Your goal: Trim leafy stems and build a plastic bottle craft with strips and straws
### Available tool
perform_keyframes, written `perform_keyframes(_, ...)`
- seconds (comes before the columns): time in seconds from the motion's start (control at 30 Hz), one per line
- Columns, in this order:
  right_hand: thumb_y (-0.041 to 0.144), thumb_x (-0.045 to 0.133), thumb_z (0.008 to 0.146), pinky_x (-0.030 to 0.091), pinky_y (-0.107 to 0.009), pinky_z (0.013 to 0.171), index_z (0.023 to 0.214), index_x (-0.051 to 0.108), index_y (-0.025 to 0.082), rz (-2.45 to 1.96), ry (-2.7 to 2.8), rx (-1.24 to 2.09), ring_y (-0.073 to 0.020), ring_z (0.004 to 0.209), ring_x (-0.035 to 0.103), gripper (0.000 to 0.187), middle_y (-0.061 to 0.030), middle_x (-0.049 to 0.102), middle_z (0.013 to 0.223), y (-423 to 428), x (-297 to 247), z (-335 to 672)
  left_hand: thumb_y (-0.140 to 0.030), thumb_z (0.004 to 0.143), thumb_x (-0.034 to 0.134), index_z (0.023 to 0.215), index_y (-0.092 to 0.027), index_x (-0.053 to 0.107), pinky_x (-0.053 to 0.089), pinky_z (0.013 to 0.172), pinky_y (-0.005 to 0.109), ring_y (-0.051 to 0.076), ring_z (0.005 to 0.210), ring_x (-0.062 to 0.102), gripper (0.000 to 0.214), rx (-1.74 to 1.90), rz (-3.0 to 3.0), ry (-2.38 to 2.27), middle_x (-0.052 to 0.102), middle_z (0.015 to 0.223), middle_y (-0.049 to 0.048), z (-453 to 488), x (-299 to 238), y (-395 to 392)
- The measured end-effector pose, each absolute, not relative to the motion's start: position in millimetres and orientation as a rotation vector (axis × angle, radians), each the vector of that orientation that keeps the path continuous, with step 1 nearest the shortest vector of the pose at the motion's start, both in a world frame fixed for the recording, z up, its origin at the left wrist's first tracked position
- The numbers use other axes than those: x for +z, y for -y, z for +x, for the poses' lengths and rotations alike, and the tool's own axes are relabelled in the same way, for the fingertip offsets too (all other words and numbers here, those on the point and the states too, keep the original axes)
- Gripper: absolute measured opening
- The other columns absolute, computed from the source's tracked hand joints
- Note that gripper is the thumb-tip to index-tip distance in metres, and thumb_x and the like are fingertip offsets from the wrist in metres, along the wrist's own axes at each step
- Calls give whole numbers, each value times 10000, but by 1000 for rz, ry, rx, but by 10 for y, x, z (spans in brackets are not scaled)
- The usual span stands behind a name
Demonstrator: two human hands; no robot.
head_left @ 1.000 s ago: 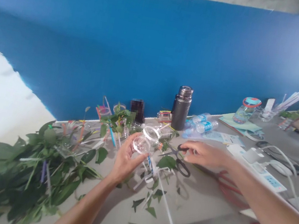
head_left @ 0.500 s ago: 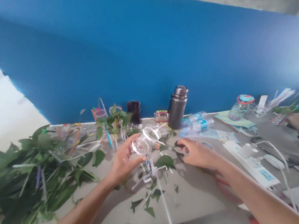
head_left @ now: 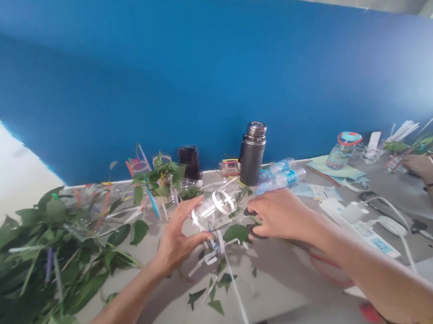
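My left hand (head_left: 179,233) is wrapped round a clear plastic bottle piece (head_left: 204,215), thumb below and fingers behind it. A white loop (head_left: 223,201) shows at the piece's right end; whether it is its rim or a strip I cannot tell. My right hand (head_left: 280,211) grips black-handled scissors (head_left: 258,232) just right of the piece. Their blades point left towards it and are hard to make out. Beneath the piece lie white strips (head_left: 210,255) and a green leaf (head_left: 236,233). A long white straw (head_left: 242,304) slants towards the table's front edge.
Leafy stems (head_left: 37,265) are heaped at the left. Behind stand a dark thermos (head_left: 252,154) and lying water bottles (head_left: 286,176). A white power strip (head_left: 371,232) with cables and a drinking bottle (head_left: 341,152) are on the right. Another person's hands (head_left: 423,165) work at the far right.
The bottle piece has turned in my left hand, its white loop now tipped to the right. My right hand has risen slightly and rotated with the scissors. The view has shifted a little.
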State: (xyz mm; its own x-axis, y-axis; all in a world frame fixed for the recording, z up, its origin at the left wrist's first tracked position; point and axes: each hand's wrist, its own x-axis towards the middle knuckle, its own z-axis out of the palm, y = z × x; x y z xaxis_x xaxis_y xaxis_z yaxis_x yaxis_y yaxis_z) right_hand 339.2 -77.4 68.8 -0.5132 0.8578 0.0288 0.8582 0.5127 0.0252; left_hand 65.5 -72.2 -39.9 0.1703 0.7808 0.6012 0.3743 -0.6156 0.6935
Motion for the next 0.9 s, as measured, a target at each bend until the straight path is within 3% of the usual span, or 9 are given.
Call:
perform_keyframes(0.27,353,738,763,282,-311,590,730,730,189,-1524,2830,-181,-230,639,636,167,-82,730,710,845,942,3243,-543,843,743,1514,-328,465,500,1027,481,317,1230,610,757,1523,2444,-1037,618,1356,133,656,-394,724)
perform_keyframes(0.47,327,729,792,266,-307,575,758,756,182,-1508,2865,-238,-225,642,642,151,-93,750,736,874,973,3198,-549,839,750,1504,-322,484,505,1031,479,323,1234,618,751,1534,2411,-1040,631,1365,131,655,-389,719)
perform_keyframes(0.67,348,757,808,249,-299,570,689,740,190,-1469,2860,-129,-197,594,607,199,-65,711,663,806,889,3255,-525,760,844,1421,-279,588,472,1076,504,361,1312,571,750,1501,2013,-1074,620,1411,136,662,-431,706)
perform_keyframes(0.9,343,706,838,228,-302,579,690,728,196,-1536,2807,-87,-185,596,575,210,-70,711,688,744,720,3346,-452,774,828,1267,-206,670,597,849,409,311,1109,638,574,1362,1492,-978,683,1180,113,705,-276,716)
